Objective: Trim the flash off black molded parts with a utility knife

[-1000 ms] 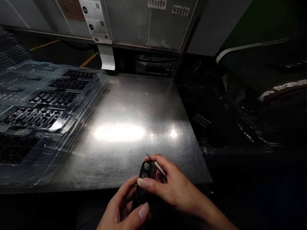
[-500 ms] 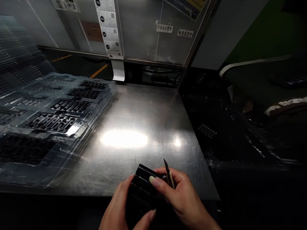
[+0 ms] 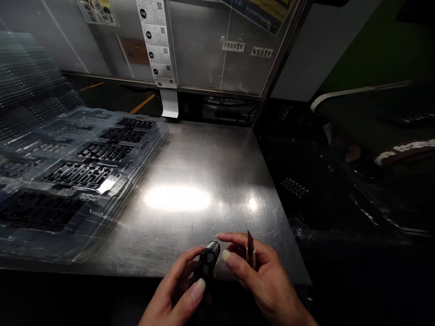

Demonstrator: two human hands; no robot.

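Turning in the left hand (image 3: 180,290), the black part (image 3: 208,259) is now showing a narrow end with rounded forms, where half a second ago its broad ridged face was showing. The right hand (image 3: 268,271), whose thumb was pressing on that face, is now standing off a little to the right.

So the left hand alone is bearing the part: thumb and fingers are closing around it, clamping it over the near edge of the metal table (image 3: 210,172). A different side is being presented to view, and no blade is meeting the part at this moment.

Beside it, over the same near edge of the table, the right thumb and forefinger are standing apart, with no clear contact on the part. That hand is gripping a blade tool (image 3: 250,244), tucked among its fingers and pointing up toward the table's far side; exactly which fingers are clamping it, I cannot tell.

Along the table's left side, a clear tray (image 3: 84,253) is holding rows of dark pieces (image 3: 81,175), and stacked clear trays (image 3: 30,68) are rising behind it. Beyond the table's far edge, a label strip (image 3: 158,45) is hanging.
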